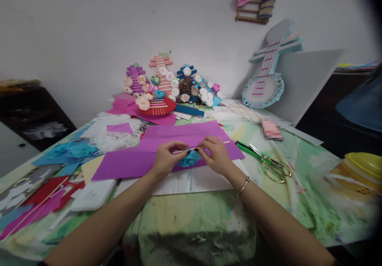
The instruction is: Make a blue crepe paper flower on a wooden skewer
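Note:
Over purple paper (125, 164) on the table, my left hand (167, 158) and my right hand (217, 156) work close together. Both are closed in a pinch on a thin wooden stick (226, 142), whose right end sticks out past my right hand. Blue crepe paper (188, 160) hangs crumpled just below the stick, its top edge at my thumbs. How tightly the paper is wrapped around the stick is hidden by my fingers. Beneath the purple paper lies a white board (191, 184) with glossy streaks.
Gold-handled scissors (276, 170) and a green cutter (249, 149) lie to the right, near a yellow-lidded tub (362, 170). Paper shreds (119, 140), blue crepe (77, 150) and a white box (94, 194) are at left. Decorated paper instruments (161, 79) stand along the wall.

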Demonstrator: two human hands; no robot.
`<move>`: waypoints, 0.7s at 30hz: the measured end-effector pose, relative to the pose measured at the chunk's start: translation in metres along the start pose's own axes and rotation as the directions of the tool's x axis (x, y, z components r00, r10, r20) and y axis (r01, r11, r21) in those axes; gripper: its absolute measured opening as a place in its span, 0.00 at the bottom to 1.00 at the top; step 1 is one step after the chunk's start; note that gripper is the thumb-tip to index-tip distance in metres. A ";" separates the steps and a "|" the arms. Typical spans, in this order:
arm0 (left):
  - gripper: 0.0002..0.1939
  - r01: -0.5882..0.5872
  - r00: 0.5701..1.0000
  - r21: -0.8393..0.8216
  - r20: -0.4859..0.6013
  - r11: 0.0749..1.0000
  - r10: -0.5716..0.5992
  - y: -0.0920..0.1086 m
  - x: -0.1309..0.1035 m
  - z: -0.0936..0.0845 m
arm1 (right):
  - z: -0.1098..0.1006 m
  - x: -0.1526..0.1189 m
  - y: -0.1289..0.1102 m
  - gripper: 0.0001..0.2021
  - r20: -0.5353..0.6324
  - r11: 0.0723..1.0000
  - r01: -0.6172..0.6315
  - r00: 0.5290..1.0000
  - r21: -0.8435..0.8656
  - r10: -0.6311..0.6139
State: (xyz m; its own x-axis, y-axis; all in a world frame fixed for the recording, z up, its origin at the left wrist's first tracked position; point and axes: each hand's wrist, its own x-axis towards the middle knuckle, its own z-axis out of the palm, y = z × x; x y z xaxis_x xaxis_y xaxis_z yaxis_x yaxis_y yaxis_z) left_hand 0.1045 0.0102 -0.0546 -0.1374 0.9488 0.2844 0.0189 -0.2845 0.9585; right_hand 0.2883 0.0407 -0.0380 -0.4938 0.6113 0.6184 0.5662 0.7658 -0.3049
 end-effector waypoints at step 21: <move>0.07 -0.147 0.988 0.230 0.081 0.962 0.132 0.004 -0.005 0.004 | 0.006 0.001 -0.001 0.11 -0.030 0.998 -0.061 0.998 0.023 0.061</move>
State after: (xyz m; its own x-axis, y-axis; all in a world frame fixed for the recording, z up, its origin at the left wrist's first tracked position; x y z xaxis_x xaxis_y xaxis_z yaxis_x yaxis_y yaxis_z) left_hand 0.1088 0.0047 -0.0525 -0.0531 0.9109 0.4091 0.2662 -0.3820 0.8850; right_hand 0.2835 0.0414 -0.0412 -0.4384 0.6508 0.6199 0.5798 0.7318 -0.3583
